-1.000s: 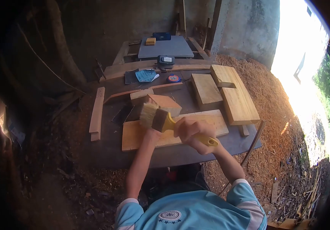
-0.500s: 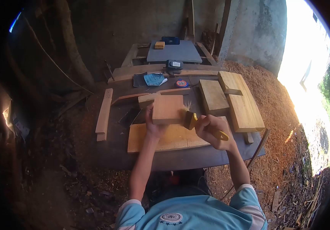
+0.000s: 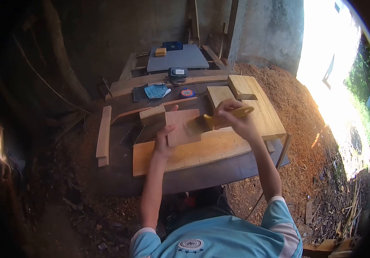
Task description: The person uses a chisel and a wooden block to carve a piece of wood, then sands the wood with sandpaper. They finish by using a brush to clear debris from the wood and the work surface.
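My left hand grips a square wooden block by its left side, thumb on the near face and a fingertip showing above the top edge. The block is tilted so a broad face turns toward me. In my right hand is a paintbrush with a yellow handle, its blurred bristles against the block's right part. Below the block, a long yellowish board lies on the dark table. A notched wooden piece lies just behind my left hand.
Thick boards lie at the right, and a narrow wood strip at the left. Farther back are blue sandpaper, a tape measure and a small black device. Wood shavings cover the ground on the right.
The block has turned from flat to tilted with its face toward me. My right hand has risen, bringing the brush from the block's right edge onto its face. The view has shifted slightly.
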### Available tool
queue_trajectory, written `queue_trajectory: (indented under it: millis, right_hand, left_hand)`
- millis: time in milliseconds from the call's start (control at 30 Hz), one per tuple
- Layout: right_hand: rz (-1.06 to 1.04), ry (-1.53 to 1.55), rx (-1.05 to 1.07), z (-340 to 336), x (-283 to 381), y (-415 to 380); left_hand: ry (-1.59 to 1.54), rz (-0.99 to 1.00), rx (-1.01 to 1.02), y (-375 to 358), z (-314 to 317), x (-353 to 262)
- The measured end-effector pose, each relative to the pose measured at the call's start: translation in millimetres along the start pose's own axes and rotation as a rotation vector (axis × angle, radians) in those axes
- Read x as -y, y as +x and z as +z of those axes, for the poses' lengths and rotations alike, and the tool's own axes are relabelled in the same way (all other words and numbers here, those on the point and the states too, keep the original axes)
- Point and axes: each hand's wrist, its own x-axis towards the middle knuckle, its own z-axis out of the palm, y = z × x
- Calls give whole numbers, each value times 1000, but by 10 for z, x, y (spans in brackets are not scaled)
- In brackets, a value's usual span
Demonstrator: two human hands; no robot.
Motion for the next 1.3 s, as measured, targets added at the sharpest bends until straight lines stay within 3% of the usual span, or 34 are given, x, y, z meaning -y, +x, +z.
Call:
queue_trajectory:
  millis: [33, 67, 133, 233, 267, 333, 433, 467, 533, 600, 633, 667, 733, 800, 833, 867, 933, 1000, 1033, 1067, 1133, 1167, 1267, 1300]
  right_hand:
    - [63, -123, -186, -40, 147, 14]
    - [-13, -101, -227, -143, 126, 48]
    - [-412, -409, -280, -145, 147, 102]
    - [-305, -365, 70, 24, 323, -96]
    - [-324, -355, 349, 51, 356, -154]
    - [-37, -41, 692, 100, 542, -305]
    - [-327, -47, 431, 146, 413, -275]
    - [-441, -188, 95, 219, 346, -206]
    - [-487, -555, 93, 183, 354, -112]
    - [-372, -450, 532, 157, 449, -237]
    - [-209, -136, 652, 113, 502, -330]
    - [-187, 147, 752, 103, 574, -352]
    - [-361, 118, 585, 204, 633, -387]
    - [-516, -391, 324, 311, 562, -266]
    - [-409, -608, 184, 403, 495, -218]
    - [-408, -790, 293, 401, 309, -135]
    - [-450, -720, 557, 538, 124, -232]
    - [47, -183, 723, 563, 203, -317]
    - [-63, -130, 570, 569, 154, -339]
    - [-458, -318, 357, 627, 107, -226]
    - [-623, -723, 51, 589, 60, -70]
    - [-289, -364, 90, 601, 2, -118]
    - [-99, -62, 288, 560, -28, -217]
    - [-281, -47, 170, 538, -93, -190]
  left_hand:
    - [16, -16, -43, 12, -36, 13]
    - [33, -34, -86, 24, -75, 30]
    - [-2, -16, -147, 73, -140, 99]
    - [-72, -53, -217, 90, -264, 201]
    - [-96, -70, -235, 93, -295, 204]
    - [-147, -61, -256, 109, -241, 152]
    - [-311, -71, -147, 142, -403, 271]
    - [-380, -75, -80, 175, -495, 345]
    - [-248, -93, -218, 119, -376, 316]
    - [-75, -67, -257, 145, -364, 265]
    - [16, -21, -304, 181, -330, 213]
    - [106, 19, -356, 184, -291, 177]
    - [232, 90, -428, 121, -165, 151]
    - [307, 168, -456, 75, -31, 158]
    - [311, 193, -440, 77, -27, 188]
    - [312, 218, -423, 91, -32, 225]
    - [351, 264, -438, 88, -80, 331]
    - [423, 359, -506, 190, -181, 339]
    - [444, 352, -500, 175, -229, 342]
    - [466, 345, -494, 160, -283, 350]
    - [515, 328, -501, 130, -146, 296]
    - [463, 319, -510, 104, -41, 269]
    - [408, 327, -496, 149, -152, 270]
    - [288, 243, -545, 177, -120, 227]
